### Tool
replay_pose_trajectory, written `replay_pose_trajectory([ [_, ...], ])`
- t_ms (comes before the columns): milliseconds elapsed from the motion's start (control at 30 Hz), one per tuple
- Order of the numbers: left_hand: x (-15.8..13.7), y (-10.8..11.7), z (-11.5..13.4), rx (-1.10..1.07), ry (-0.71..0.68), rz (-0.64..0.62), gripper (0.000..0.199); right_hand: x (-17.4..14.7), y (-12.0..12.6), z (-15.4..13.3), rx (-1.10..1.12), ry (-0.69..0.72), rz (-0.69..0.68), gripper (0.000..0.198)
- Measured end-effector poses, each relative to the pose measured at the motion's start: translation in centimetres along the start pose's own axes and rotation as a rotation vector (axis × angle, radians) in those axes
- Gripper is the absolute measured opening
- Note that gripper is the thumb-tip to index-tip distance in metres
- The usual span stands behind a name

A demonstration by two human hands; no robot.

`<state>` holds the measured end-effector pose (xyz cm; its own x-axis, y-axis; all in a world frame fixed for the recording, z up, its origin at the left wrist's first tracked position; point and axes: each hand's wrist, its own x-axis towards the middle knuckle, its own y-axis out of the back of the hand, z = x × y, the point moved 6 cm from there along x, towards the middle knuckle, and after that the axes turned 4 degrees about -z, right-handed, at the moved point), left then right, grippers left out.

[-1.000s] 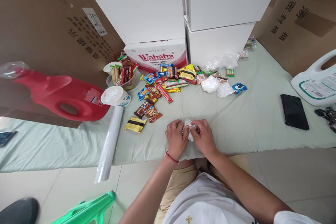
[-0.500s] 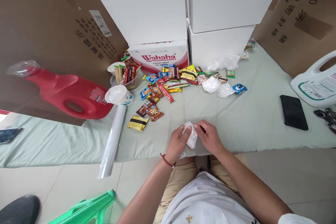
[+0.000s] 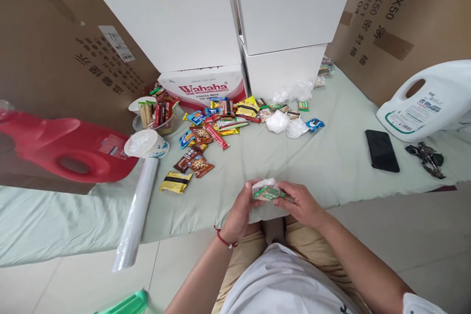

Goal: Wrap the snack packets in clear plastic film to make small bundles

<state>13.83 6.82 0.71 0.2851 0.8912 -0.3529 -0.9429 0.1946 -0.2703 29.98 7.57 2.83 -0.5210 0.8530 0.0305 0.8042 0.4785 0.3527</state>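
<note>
Between my two hands, near the table's front edge, is a small snack packet [image 3: 268, 192] with green printing, wrapped in clear plastic. My left hand [image 3: 243, 206] grips its left end, thumb on top. On its right end, my right hand [image 3: 298, 201] holds it with the fingers closed. Beyond my hands lies a pile of wrapped snacks, with a red snack bar [image 3: 217, 136], a brown cookie packet [image 3: 200, 165] and a yellow packet [image 3: 175, 182] nearest. Crumpled clear plastic bags [image 3: 277, 121] lie right of the pile.
At left are a red jug [image 3: 69, 149], a paper cup [image 3: 147, 144] and a clear plastic roll [image 3: 135, 216] overhanging the table edge. Right are a phone [image 3: 381, 150], keys [image 3: 426, 159] and a white jug [image 3: 423, 100]. White boxes [image 3: 200, 24] stand behind the snacks.
The wrapped packet has turned in my hands, so its green printed face now shows instead of crumpled plastic. My right hand has moved from pinching the plastic to holding the right end. The view has shifted right.
</note>
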Motion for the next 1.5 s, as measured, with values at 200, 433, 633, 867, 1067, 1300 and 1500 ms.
replay_pose_trajectory([
  [200, 0.7, -4.6, -1.7, 0.013, 0.088, -0.067, 0.058, -1.6, 0.5, 3.3, 0.255, -0.267, 0.17, 0.043],
  [433, 1.5, -2.7, -1.5, 0.23, 0.099, 0.076, 0.052, -6.1, 13.4, 6.2, -0.152, -0.53, 0.388, 0.043],
  [633, -1.7, 9.7, -0.1, 0.347, 0.067, 0.589, 0.064, -5.4, 28.3, 11.5, -0.066, -0.97, 0.287, 0.04],
  [867, -3.1, 11.8, -0.7, 0.443, 0.132, 0.689, 0.065, 12.6, 41.3, 12.9, 0.072, -0.735, 0.789, 0.055],
  [1067, -4.4, 11.0, -0.3, 0.879, 0.064, 0.866, 0.037, 19.2, 40.6, 12.1, -0.09, -0.409, 0.83, 0.027],
  [1300, -3.5, 9.7, -0.2, 0.899, -0.093, 0.641, 0.05, 21.9, 30.7, 7.6, -0.651, 0.098, 0.445, 0.041],
  [1500, -4.4, 9.2, -0.3, 0.844, -0.086, 0.699, 0.047, 26.0, 27.2, 5.1, -0.958, 0.124, 0.349, 0.015],
])
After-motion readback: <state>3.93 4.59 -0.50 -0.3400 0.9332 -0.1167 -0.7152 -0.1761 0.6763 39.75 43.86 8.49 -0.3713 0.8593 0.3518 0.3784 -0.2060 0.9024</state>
